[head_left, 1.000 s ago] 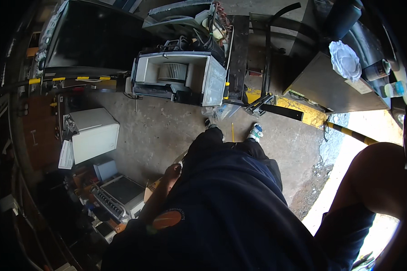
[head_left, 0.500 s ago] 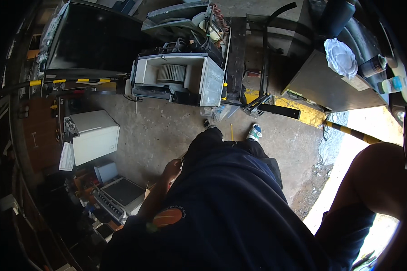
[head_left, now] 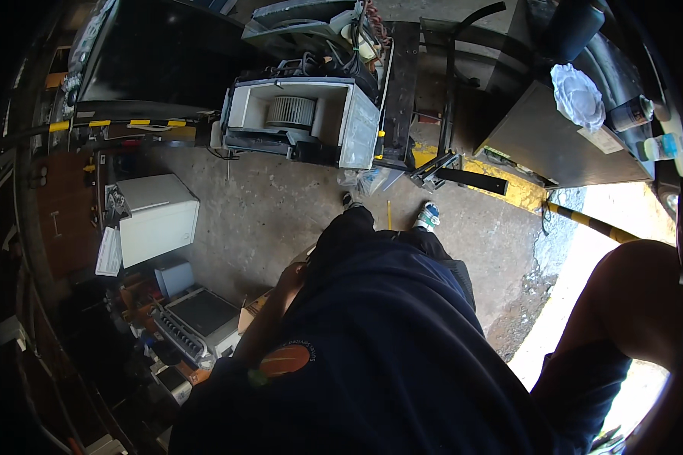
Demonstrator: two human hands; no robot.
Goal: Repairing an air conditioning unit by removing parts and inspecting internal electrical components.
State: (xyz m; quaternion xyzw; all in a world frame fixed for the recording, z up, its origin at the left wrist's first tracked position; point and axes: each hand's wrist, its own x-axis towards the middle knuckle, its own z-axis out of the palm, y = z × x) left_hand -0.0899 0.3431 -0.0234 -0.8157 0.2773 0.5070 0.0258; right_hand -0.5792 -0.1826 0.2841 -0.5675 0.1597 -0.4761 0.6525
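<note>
My left hand (head_left: 293,275) is low beside my left hip, against my dark trousers (head_left: 341,235); its fingers are mostly hidden, so I cannot tell whether it holds anything. My bent right arm (head_left: 637,299) rises at the right edge, with the hand out of view. Ahead of my feet is an opened appliance housing (head_left: 357,129) with a pale fan drum (head_left: 290,111) inside. Cables and metal parts (head_left: 326,61) are piled behind it.
A large black screen (head_left: 163,53) stands at upper left. A white cabinet (head_left: 155,227) and an oven (head_left: 197,315) lie left. At right are a metal cabinet (head_left: 546,144), crumpled pale wrap (head_left: 577,97) and a striped pole (head_left: 588,222). Concrete floor (head_left: 243,205) surrounds my feet.
My left hand has risen slightly along my hip, its fingers now more hidden by the trousers. The view has shifted a little; the objects around me stay in place.
</note>
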